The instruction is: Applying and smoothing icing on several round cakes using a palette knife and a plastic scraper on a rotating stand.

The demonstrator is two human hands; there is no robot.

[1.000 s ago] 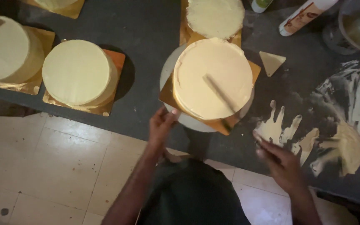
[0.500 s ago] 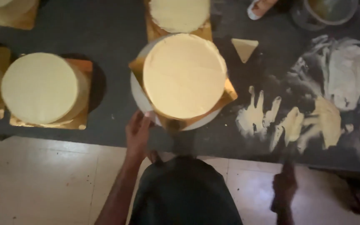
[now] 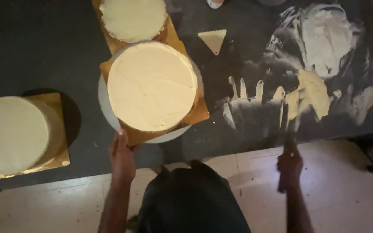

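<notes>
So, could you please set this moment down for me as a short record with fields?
Setting: dark worktop seen from above, pale tiled floor below
Centre: round cream-frosted cake on a gold board, set on a white turntable
Left hand: left hand touches the near corner of the gold board
Right hand: right hand grips a blurred palette knife by the table edge
Other cakes: one at far left, one behind the centre cake
Nearby: triangular scraper; smears of frosting on the worktop at right
</notes>
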